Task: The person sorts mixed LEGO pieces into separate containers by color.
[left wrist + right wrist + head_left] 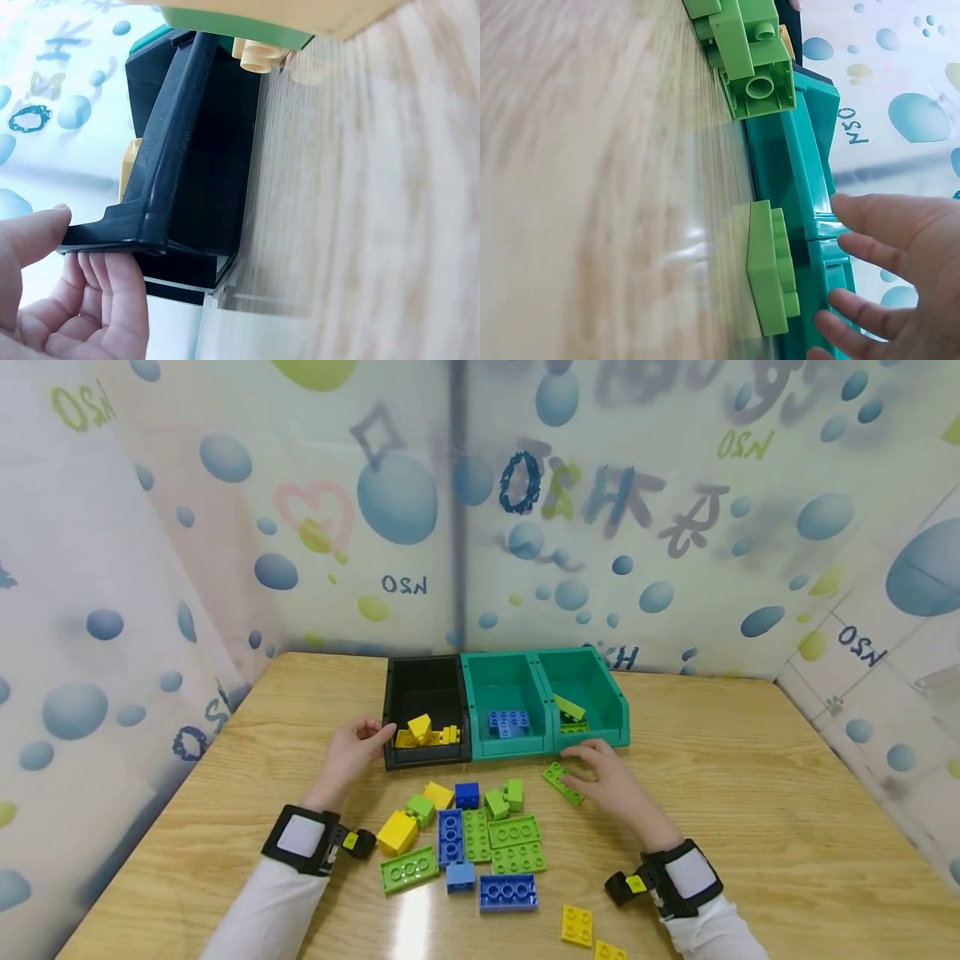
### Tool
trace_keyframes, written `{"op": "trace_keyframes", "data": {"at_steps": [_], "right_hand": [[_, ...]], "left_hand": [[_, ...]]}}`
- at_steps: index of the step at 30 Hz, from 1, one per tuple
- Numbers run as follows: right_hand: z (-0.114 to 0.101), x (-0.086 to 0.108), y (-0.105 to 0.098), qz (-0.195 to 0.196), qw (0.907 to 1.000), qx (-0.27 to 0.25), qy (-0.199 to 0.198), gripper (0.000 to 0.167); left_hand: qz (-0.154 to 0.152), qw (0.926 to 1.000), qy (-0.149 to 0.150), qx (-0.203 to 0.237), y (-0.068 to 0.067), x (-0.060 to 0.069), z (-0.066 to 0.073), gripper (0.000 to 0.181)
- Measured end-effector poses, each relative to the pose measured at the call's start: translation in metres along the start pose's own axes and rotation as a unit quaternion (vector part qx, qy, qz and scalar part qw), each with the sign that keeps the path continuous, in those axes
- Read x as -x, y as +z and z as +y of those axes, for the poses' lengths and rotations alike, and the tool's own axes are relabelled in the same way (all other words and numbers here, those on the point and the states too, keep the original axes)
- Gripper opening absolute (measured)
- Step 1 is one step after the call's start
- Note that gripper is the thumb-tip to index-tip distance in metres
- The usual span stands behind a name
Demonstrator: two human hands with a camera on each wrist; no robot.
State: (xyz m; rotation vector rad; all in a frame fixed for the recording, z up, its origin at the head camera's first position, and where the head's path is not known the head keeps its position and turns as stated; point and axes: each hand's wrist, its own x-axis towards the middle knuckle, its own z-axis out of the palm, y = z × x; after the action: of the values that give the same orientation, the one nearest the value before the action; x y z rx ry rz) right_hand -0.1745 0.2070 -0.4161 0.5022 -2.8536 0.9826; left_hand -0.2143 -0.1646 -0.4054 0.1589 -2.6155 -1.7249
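Observation:
My left hand is at the left wall of the black bin. In the left wrist view, thumb and fingers pinch the wall of the black bin from both sides. Several yellow bricks lie inside it. Over the table in front of the teal bins, my right hand hovers with loosely spread fingers. Below it lies a lime green brick; the right wrist view shows that green brick apart from the fingers.
Blue bricks lie in the middle bin and green bricks in the right one. Loose green, blue and yellow bricks spread between the forearms. Two flat yellow bricks are near the right wrist. A patterned curtain stands behind the table.

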Motion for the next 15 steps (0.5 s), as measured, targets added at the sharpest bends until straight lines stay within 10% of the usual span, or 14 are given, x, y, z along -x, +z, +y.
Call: {"op": "trace_keyframes", "data": {"at_steps": [15], "right_hand": [[0.004, 0.001, 0.021, -0.013, 0.9986, 0.052, -0.003, 0.045]], "left_hand": [[0.002, 1.0, -0.009, -0.003, 0.001, 0.002, 0.003, 0.029]]}}
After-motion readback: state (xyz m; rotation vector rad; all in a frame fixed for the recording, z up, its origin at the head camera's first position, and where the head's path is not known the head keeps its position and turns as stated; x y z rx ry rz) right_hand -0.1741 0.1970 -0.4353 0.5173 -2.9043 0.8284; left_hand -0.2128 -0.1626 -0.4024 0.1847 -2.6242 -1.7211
